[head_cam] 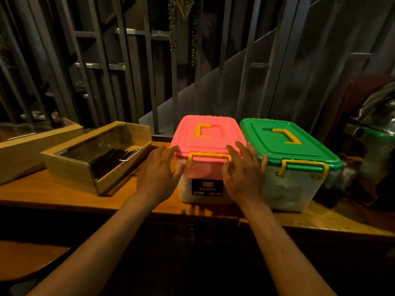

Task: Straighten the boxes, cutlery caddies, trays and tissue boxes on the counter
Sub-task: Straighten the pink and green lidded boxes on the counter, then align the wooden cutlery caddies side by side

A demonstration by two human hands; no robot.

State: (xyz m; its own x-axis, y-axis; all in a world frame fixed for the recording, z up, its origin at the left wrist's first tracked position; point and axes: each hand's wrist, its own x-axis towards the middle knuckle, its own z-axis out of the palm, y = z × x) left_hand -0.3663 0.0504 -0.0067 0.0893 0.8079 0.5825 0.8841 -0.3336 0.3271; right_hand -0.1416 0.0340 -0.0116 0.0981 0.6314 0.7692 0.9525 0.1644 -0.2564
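At centre frame on the wooden counter (64,189), the translucent plastic box with the pink lid (205,135) sat between spread, unclamped hands: left hand (159,169) beside its left wall, right hand (243,174) at its right front corner. Even pressure from both palms would probably square it against the green-lidded plastic box (288,142) alongside.

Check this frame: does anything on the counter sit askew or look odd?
Yes. The nearer wooden caddy lies at an angle to the counter edge, unlike the pink box and green box, which sit side by side. No spill or damage shows.
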